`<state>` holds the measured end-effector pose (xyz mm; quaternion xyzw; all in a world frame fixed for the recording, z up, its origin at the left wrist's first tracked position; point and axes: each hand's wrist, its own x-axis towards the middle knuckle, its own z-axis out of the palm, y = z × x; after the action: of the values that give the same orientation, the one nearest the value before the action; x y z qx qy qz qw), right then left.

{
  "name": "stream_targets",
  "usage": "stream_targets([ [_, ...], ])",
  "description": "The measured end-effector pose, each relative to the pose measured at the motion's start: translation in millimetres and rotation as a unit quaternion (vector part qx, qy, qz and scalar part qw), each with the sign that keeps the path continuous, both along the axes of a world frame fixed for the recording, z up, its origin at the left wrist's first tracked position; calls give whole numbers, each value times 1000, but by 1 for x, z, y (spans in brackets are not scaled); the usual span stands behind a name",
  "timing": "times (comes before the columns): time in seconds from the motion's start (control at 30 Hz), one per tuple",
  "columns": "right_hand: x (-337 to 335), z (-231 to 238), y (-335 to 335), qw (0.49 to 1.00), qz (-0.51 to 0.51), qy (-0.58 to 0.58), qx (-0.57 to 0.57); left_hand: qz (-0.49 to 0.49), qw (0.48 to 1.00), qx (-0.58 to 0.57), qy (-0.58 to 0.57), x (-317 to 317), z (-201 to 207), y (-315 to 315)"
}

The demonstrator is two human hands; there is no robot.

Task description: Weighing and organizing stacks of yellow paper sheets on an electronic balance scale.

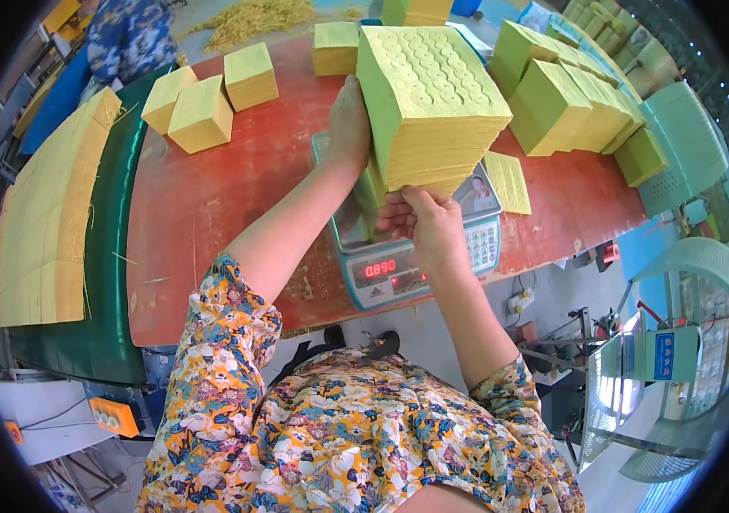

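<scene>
A tall stack of yellow paper (437,73), its top sheet punched with rows of round marks, stands tilted over a digital scale (373,272) with a metal pan and a lit red display. My left hand (350,126) holds the stack's left side, palm against it and fingers stretched up along it. At the lower front corner my right hand (429,222) has its thumb and curled fingers closed on the bottom edge. A yellow strip of paper (369,198) shows below the stack, over the pan. What lies under the stack's far side is hidden.
Small yellow paper blocks (200,115) sit on the red table (211,197) at the left. More paper stacks (552,107) line its right side, near a flat yellow sheet (508,182). Long yellow paper (48,222) lies far left. A green chair (689,145) stands right; another person (129,38) is behind.
</scene>
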<state>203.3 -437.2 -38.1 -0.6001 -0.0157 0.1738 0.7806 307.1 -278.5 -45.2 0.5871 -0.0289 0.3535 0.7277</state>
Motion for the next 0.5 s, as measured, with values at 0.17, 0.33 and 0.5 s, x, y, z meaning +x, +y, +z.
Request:
stream_targets([
  [0.17,-6,2,5,1000,-25,-2,-7,-48,994,-96,23,-4,0,-6],
  [0.33,-6,3,8,1000,-28,-4,-4,-56,992,-107,21,6,-8,-2],
  [0.5,-6,-1,-5,1000,-11,-18,0,-170,950,-247,85,1,0,10],
])
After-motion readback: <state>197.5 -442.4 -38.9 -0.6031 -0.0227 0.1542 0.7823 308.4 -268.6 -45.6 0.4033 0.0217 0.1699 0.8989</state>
